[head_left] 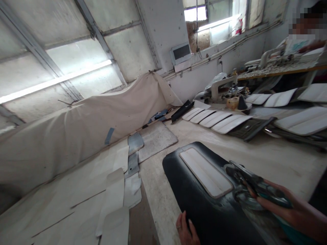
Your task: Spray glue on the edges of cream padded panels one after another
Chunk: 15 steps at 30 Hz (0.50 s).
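A black rounded panel (pixel 176 180) lies at a slant on the pale worktable, with whitish haze over parts of its surface. On it rests a smaller cream rectangular pad (pixel 204 172) with a darker rim. My left hand (pixel 186 229), wearing a ring, holds the panel's near left edge with curled fingers. Wrapped round a blurred metal tool that looks like a spray gun (pixel 245 183), my right hand (pixel 283 204) is closed above the panel's right side. The tool's front end is close to the pad's right edge, and blur hides its details.
Cream sheets (pixel 114 190) overlap at the left. A grey board (pixel 158 139) lies beyond the panel. White padded pieces (pixel 217 119) line the back right, near a sewing machine (pixel 222 85). Draped cloth (pixel 114 105) borders the table's far left. Another person (pixel 306 37) is at the far right.
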Each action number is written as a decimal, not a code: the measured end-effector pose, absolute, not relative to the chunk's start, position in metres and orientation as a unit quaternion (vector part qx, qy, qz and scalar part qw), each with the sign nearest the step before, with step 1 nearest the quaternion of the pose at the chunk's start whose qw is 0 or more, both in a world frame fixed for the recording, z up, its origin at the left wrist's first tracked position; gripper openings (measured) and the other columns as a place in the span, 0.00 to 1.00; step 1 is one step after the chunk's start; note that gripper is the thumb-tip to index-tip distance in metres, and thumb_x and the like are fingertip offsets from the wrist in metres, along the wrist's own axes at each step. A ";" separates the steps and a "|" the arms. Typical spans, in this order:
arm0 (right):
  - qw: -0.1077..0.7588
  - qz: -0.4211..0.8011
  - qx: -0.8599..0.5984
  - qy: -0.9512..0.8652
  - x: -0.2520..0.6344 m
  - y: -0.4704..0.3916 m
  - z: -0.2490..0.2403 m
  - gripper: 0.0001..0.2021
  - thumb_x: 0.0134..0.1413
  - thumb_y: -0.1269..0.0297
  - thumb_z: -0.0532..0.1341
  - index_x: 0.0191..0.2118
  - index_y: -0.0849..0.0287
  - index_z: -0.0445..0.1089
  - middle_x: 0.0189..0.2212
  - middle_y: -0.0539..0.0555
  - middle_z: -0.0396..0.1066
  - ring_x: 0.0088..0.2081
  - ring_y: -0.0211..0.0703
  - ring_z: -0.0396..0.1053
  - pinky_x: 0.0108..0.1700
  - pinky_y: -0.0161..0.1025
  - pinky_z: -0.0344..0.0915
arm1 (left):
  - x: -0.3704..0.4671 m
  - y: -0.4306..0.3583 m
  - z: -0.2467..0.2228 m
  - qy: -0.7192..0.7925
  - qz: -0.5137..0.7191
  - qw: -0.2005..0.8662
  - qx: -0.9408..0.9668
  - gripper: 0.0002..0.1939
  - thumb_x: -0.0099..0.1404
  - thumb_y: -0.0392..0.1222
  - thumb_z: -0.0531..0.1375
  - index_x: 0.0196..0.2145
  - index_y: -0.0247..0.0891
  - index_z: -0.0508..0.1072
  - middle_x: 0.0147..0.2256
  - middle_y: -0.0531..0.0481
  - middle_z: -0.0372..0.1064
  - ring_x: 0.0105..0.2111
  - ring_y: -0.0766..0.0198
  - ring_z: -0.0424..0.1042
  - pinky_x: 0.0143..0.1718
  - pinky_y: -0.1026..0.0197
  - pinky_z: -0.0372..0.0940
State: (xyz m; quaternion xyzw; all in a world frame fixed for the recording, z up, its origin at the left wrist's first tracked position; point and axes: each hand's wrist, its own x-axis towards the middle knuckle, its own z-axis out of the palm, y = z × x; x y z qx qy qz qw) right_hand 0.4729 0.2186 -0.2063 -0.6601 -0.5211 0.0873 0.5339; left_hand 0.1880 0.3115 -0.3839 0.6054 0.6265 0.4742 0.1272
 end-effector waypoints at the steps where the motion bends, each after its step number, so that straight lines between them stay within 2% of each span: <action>1: 0.535 0.096 -0.663 -0.516 0.473 0.217 -0.209 0.19 0.37 0.57 0.62 0.41 0.46 0.70 0.37 0.51 0.74 0.40 0.49 0.72 0.45 0.35 0.67 | 0.187 0.312 -0.386 0.623 0.478 0.128 0.606 0.19 0.61 0.45 0.45 0.41 0.36 0.71 0.42 0.40 0.67 0.45 0.57 0.66 0.49 0.54 0.64; 5: 0.528 0.099 -0.668 -0.516 0.467 0.212 -0.209 0.21 0.39 0.57 0.61 0.44 0.45 0.68 0.37 0.51 0.74 0.40 0.49 0.72 0.41 0.35 0.69 | 0.182 0.312 -0.392 0.613 0.475 0.136 0.616 0.19 0.60 0.45 0.48 0.42 0.34 0.70 0.43 0.39 0.66 0.46 0.58 0.66 0.49 0.54 0.63; 10: 0.505 0.074 -0.647 -0.566 0.455 0.204 -0.206 0.20 0.41 0.57 0.59 0.46 0.44 0.68 0.36 0.50 0.75 0.39 0.49 0.72 0.40 0.36 0.70 | 0.176 0.309 -0.382 0.600 0.456 0.171 0.635 0.19 0.61 0.41 0.47 0.46 0.36 0.69 0.46 0.41 0.66 0.48 0.61 0.65 0.50 0.57 0.63; 13: 0.477 0.053 -0.645 -0.595 0.451 0.200 -0.209 0.14 0.43 0.59 0.56 0.39 0.43 0.73 0.39 0.50 0.74 0.43 0.51 0.70 0.46 0.42 0.66 | 0.176 0.306 -0.372 0.593 0.455 0.193 0.635 0.19 0.61 0.39 0.46 0.47 0.37 0.68 0.47 0.42 0.66 0.49 0.62 0.65 0.50 0.57 0.63; 15: 0.485 0.038 -0.644 -0.590 0.450 0.198 -0.211 0.11 0.39 0.59 0.58 0.30 0.43 0.75 0.40 0.49 0.74 0.45 0.54 0.68 0.50 0.45 0.63 | 0.177 0.305 -0.368 0.592 0.446 0.203 0.640 0.19 0.61 0.38 0.45 0.46 0.36 0.69 0.46 0.42 0.66 0.48 0.62 0.65 0.51 0.57 0.62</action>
